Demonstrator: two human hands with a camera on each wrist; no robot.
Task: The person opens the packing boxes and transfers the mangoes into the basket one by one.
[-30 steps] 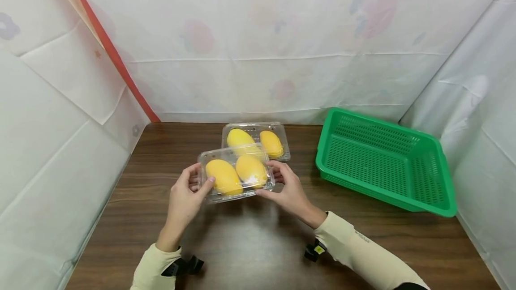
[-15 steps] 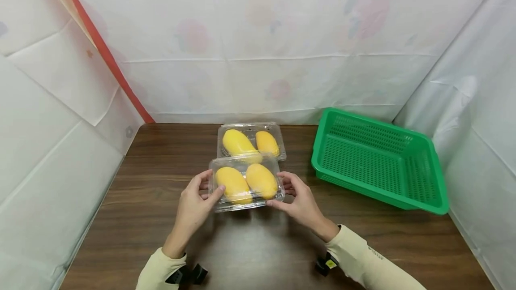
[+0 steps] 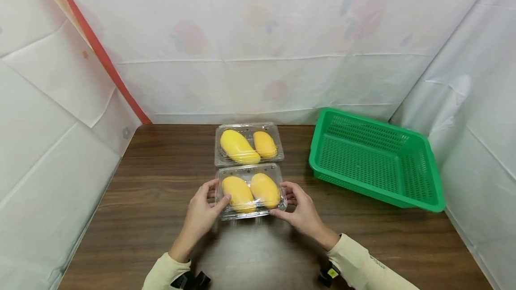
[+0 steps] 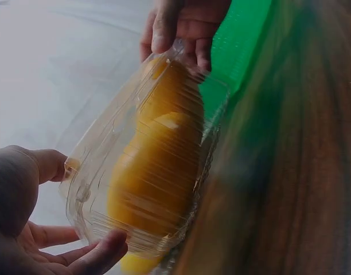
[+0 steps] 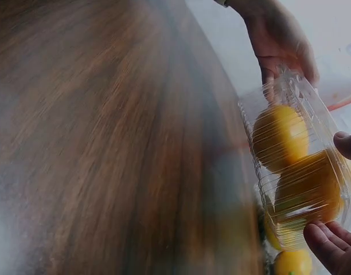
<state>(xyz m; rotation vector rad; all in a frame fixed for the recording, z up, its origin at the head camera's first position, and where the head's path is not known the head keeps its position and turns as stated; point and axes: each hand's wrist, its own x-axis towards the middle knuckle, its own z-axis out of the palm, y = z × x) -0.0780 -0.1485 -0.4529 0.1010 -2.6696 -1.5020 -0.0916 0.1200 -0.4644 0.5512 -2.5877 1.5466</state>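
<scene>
A clear plastic clamshell box [image 3: 247, 172] with two yellow mangoes [image 3: 264, 190] in it is held between both hands near the middle of the table. My left hand [image 3: 203, 209] grips its left end, thumb on the front edge and fingers behind. On the right end my right hand [image 3: 300, 209] does the same. In the left wrist view the box [image 4: 147, 166] hangs close over the tabletop, the mangoes showing through its ribbed wall. Just behind it lies a second clear box [image 3: 278, 140], with a long yellow mango [image 3: 238, 146] and a shorter one [image 3: 264, 144] inside.
A green plastic basket [image 3: 375, 194] with perforated walls stands at the right of the dark wooden table [image 3: 153, 191]. White patterned sheeting [image 3: 242, 84] rises behind the table and along both sides.
Both hands have brought the box down and toward the front, so it no longer overlaps the second box. The head view has shifted slightly.
</scene>
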